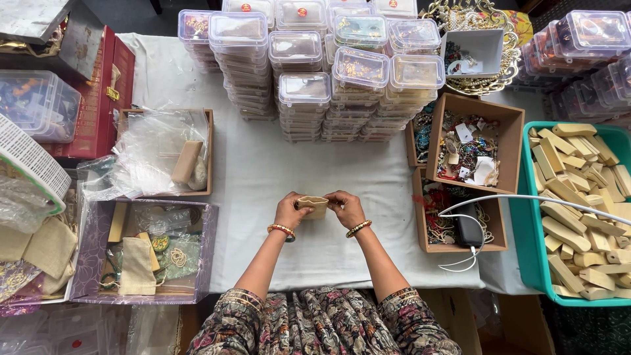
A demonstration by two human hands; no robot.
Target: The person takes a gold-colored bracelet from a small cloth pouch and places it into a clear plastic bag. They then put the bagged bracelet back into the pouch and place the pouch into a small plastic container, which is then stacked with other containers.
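I see both hands meeting over the middle of the white tabletop [263, 177]. The left hand [289, 210] and right hand [346, 208] each keep a pinching grip on a small beige pouch [313, 205], held just above the cloth; its mouth seems open, though I can't be sure. Stacked clear boxes [305, 98] stand beyond.

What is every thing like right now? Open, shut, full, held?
Small beige pouch: held up between both hands, mouth open.
Left hand: gripping the pouch's left side.
Right hand: gripping the pouch's right side.
Clear plastic boxes: lids on, stacked.
Brown cardboard box: open, holding jewellery.
Green tub: open, piled with beige pieces.
Purple box: open, holding pouches.
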